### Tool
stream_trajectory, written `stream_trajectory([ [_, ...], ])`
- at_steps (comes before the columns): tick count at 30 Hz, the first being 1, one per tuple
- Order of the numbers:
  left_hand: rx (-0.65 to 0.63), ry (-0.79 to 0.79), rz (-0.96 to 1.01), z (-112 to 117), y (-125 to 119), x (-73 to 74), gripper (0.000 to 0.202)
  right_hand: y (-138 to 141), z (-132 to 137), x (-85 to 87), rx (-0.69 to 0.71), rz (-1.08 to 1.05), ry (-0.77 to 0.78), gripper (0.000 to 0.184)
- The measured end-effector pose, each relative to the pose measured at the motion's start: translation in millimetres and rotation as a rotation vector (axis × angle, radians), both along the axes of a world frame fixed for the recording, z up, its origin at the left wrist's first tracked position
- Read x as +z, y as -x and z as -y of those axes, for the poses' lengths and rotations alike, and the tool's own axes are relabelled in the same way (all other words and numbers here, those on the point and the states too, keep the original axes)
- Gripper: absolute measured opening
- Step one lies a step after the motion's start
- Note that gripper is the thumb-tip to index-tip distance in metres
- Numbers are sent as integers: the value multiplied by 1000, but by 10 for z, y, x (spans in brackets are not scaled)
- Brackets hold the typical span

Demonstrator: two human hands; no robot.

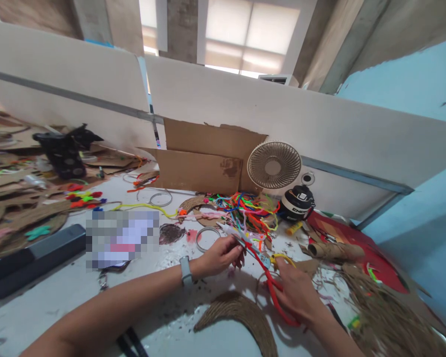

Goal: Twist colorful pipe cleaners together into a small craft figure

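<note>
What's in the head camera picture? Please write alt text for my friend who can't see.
A person's right hand holds metal-bladed scissors with a yellow handle, while the left hand is at the blades. On the white table below lies a brown, cord-covered crescent; beyond are tangled multicoloured strands and a round pale fan.

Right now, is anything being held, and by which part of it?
Yes: the right hand holds scissors by the handles. Whether the left hand grips anything can't be told.

The right hand point(296, 290) holds scissors point(262, 257) near the left hand point(220, 255); from the scissors, fan point(273, 167) at twelve o'clock, crescent point(242, 313) near seven.
</note>
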State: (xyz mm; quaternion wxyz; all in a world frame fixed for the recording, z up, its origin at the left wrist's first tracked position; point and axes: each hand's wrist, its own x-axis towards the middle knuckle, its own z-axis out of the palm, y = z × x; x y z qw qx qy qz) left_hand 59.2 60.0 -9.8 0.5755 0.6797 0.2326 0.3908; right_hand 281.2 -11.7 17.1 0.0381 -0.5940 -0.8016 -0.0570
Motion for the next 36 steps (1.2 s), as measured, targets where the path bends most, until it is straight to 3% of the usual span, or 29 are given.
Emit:
stream_trajectory([
  [6, -17, 52, 20, 4, -2, -14, 32, 23, 10, -10, 12, 80, 49, 26],
  [17, -60, 187, 42, -27, -9, -11, 37, 35, 16, -58, -35, -36, 98, 30],
  [23, -58, 84, 42, -46, 26, -8, 37, -88, -81, 8, -200, 154, 17, 34],
  [29, -67, 23, 47, -27, 34, 3, 38, -230, -119, 86, -254, 203, 113, 36],
  [32, -86, -5, 52, -5, 33, 36, 37, -268, -89, 205, -216, 103, 143, 30],
  [36, -134, -16, 12, 44, 28, 80, 36, -151, -9, 415, 24, -224, 104, 23],
])
